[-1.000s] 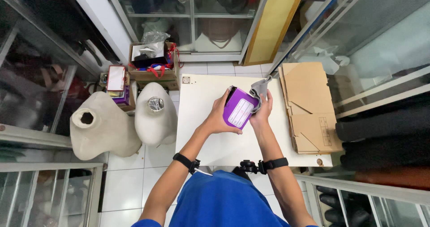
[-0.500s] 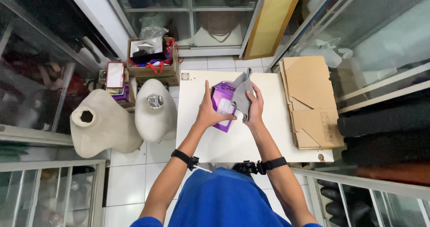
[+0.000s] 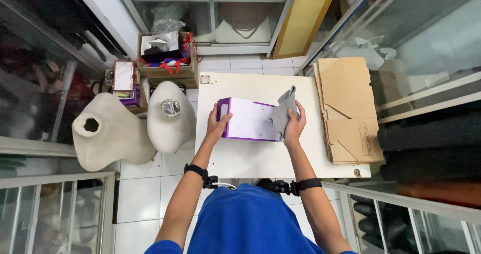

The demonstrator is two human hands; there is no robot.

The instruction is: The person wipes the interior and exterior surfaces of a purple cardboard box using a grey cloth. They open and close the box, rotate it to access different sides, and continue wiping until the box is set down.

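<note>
A white box with purple edges (image 3: 248, 119) lies flat on the white table (image 3: 250, 156). My left hand (image 3: 217, 124) grips the box's left end. At the box's right end my right hand (image 3: 294, 125) holds a grey cloth (image 3: 283, 111) against it. Both wrists wear black bands.
A stack of flattened brown cardboard (image 3: 345, 108) lies on the table's right side. Two beige mannequin torsos (image 3: 170, 114) stand on the tiled floor at left, behind them a cardboard carton (image 3: 168, 58) with mixed items. Glass cabinets surround the spot, with a metal rack at right.
The box was held up and tilted in both hands; it has been turned and laid flat on the table. The grey cloth moved down with my right hand.
</note>
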